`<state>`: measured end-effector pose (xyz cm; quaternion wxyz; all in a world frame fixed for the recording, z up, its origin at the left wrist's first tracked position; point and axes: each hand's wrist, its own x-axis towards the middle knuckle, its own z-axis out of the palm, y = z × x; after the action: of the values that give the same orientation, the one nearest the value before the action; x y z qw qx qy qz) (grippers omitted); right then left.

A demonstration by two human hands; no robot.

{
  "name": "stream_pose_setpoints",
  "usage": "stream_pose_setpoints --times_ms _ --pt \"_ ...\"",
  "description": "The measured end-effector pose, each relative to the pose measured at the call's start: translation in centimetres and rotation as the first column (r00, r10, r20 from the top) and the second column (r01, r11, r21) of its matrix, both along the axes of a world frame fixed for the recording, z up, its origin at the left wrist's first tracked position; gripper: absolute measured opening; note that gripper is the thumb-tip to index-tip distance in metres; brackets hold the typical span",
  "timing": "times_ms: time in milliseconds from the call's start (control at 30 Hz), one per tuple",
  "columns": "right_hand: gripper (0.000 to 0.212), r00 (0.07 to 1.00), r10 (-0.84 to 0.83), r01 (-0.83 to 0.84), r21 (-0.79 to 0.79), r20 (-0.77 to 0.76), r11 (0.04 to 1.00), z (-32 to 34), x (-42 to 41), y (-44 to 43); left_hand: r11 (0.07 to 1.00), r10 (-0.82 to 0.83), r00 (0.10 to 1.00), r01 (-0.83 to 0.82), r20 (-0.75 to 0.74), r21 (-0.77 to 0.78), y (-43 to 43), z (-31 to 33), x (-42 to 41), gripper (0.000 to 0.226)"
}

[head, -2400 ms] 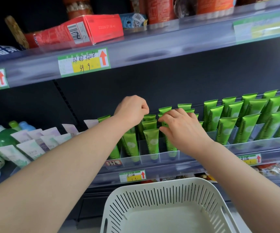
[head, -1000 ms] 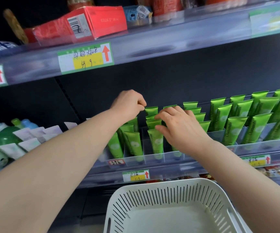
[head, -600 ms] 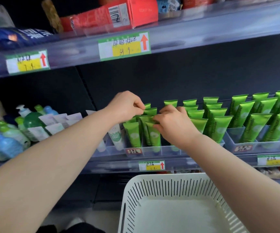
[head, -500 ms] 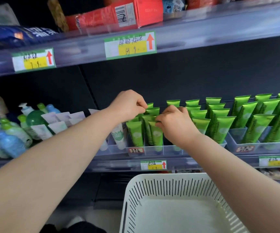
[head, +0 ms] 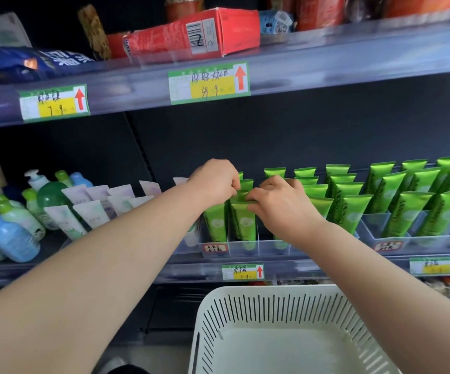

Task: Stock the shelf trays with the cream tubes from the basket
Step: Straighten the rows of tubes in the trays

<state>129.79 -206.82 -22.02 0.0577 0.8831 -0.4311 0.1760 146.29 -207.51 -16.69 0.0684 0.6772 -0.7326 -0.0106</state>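
Green cream tubes (head: 245, 222) stand cap-down in rows inside a clear divided shelf tray (head: 245, 248). My left hand (head: 213, 182) pinches the flat top ends of tubes in the left rows. My right hand (head: 280, 203) pinches the top of a front tube just beside it. More green tubes (head: 407, 209) fill a second clear tray (head: 418, 242) to the right. A white slotted basket (head: 245, 314) sits below the shelf, and no tubes show on its visible floor.
Pale tubes (head: 94, 209) and pump bottles (head: 15, 233) fill the shelf's left part. An upper shelf with price labels (head: 209, 82) carries a red box (head: 191, 33) and overhangs my hands. A price label (head: 242, 271) hangs on the shelf edge below the tray.
My view has shifted left, so the shelf contents sit further right in frame. Both hands stay at the tube tops, and my right hand has closed in towards my left one.
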Motion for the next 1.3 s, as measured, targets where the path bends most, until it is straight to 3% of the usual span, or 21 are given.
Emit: stream_pose_setpoints --times_ms 267,400,633,933,1200,1300 --pt "0.039 0.998 -0.049 0.051 -0.052 0.026 0.997 0.6 -1.9 0.0 0.997 0.007 1.0 -0.005 0.02 -0.071 -0.3 -0.4 -1.4 0.012" --pt "0.039 0.998 -0.063 0.064 -0.041 0.018 0.997 0.8 -2.0 -0.3 1.0 0.001 1.0 0.0 0.015 -0.024 -0.3 -0.6 -1.5 0.013" --pt "0.038 0.998 -0.062 0.062 -0.015 0.018 0.998 0.4 -2.2 -0.4 0.989 0.04 0.976 -0.069 -0.215 -0.129 -0.8 0.0 -0.7 0.008" --pt "0.041 0.997 -0.078 0.078 -0.003 0.011 0.997 0.6 -2.8 -0.6 0.994 0.095 0.995 -0.094 0.004 -0.062 -2.6 -0.6 -1.3 0.012" --pt "0.042 0.997 -0.081 0.081 0.027 0.012 0.996 0.7 -2.6 -0.8 0.992 0.109 0.988 -0.116 -0.107 -0.057 -2.6 -0.8 -1.4 0.006" --pt "0.044 0.997 -0.079 0.078 0.036 0.022 0.996 0.8 -2.3 -0.8 0.984 0.095 0.978 -0.121 -0.185 -0.134 -2.8 -0.1 -1.1 0.008"
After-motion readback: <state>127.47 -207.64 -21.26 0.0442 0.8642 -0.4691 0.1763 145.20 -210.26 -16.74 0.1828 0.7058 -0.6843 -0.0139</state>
